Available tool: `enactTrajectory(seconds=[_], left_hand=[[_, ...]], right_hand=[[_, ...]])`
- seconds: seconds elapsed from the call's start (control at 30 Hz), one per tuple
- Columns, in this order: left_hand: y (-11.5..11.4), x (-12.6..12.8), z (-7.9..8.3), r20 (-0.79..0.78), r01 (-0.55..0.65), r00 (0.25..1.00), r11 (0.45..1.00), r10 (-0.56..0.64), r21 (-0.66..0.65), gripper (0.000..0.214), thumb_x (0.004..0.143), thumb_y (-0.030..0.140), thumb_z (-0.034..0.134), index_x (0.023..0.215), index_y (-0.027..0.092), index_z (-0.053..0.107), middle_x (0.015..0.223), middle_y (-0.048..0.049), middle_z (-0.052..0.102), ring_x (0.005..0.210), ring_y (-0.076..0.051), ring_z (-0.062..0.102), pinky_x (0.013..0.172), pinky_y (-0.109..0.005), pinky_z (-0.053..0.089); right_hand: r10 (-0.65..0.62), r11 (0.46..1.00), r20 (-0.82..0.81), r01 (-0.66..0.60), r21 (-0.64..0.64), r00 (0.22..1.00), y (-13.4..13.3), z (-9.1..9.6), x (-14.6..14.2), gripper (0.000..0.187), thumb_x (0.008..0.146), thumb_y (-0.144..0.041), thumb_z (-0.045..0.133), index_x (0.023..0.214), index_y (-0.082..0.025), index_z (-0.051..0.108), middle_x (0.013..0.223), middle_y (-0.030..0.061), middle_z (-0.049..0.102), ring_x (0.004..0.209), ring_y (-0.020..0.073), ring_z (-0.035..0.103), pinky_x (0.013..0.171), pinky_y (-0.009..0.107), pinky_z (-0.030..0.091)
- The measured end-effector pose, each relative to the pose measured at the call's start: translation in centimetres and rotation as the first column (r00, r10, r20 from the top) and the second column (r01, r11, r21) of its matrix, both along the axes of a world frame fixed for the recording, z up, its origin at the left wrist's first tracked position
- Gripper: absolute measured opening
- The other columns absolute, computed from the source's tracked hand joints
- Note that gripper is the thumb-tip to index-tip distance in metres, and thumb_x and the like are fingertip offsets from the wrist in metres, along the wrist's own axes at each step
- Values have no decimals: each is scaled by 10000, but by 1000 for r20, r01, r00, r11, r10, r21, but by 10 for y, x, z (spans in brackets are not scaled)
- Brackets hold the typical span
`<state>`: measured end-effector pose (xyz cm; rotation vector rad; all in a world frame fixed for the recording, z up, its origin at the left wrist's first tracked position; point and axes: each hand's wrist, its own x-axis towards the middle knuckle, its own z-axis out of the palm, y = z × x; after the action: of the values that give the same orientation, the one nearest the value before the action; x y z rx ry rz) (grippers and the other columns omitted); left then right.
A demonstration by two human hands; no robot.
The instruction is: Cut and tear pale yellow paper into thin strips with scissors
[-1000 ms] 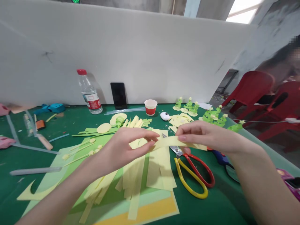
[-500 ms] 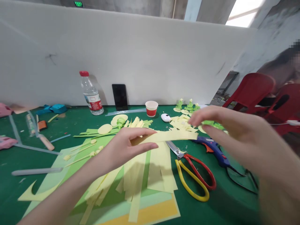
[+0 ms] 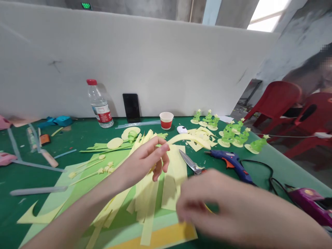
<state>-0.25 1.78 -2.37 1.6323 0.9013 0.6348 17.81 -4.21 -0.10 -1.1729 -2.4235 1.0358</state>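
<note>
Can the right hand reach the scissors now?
Probably yes: the right hand hovers just above the handles of the scissors, hiding them. Only the blades show, and nothing lies over them.

The curled strip [image 3: 192, 139] is pale yellow, as is the pile of strips [image 3: 149, 197]. The table [image 3: 77, 138] is dark green, the glue gun [image 3: 232, 161] blue with an orange trigger, the cup [image 3: 166, 121] red and white, the phone [image 3: 131, 108] black, the chairs [image 3: 277, 98] red.

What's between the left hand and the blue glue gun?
Head view: the scissors, blades bare, plus yellow paper strips nearer the left hand.
</note>
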Motion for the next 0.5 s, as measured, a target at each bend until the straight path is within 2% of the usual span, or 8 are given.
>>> enactTrajectory(seconds=[0.03,0.1,0.2,0.3,0.4,0.5], left_hand=[[-1,0,0,18,-18,1000,1000,18,3,239,867,412,338,754,205,376,565,81,524,378,-61,449,437,-214,352],[-3,1,2,43,-41,998,999,41,3,248,879,407,318,747,205,376,548,87,510,368,-59,438,429,-211,354],[-6,2,4,35,-2,999,1000,3,-28,251,879,407,340,743,202,389,496,96,477,348,-55,415,406,-197,346],[-7,3,5,30,64,998,995,-62,-76,232,873,398,370,770,196,420,497,97,484,362,-50,461,431,-185,381],[-8,3,5,65,96,994,990,-89,-105,217,859,402,404,840,195,465,632,52,569,541,-99,605,514,-205,457],[-9,2,7,72,83,994,993,-78,-78,212,838,386,457,876,189,524,788,6,619,705,-135,639,553,-207,484]], right_hand=[[-23,997,-56,19,-71,998,12,-1,-2,176,805,-242,507,658,-162,561,606,-38,515,545,65,463,504,178,386],[-159,966,-224,106,-234,961,31,-4,-4,151,795,-306,524,749,-169,569,600,-45,465,509,55,429,460,171,347],[-342,913,-469,171,-369,814,45,-10,-8,244,779,-388,543,901,-178,567,616,-50,429,490,47,389,461,179,331],[-394,904,-589,183,-386,706,45,-14,-13,215,739,-355,600,837,-163,607,629,-41,463,471,41,354,442,186,306],[-417,903,-568,251,-349,709,43,-15,-15,159,726,-307,616,766,-155,633,590,-34,498,464,49,372,440,195,302],[-408,911,-545,285,-299,733,44,-14,-14,144,721,-290,621,673,-154,629,543,-38,507,463,51,393,447,192,316]])
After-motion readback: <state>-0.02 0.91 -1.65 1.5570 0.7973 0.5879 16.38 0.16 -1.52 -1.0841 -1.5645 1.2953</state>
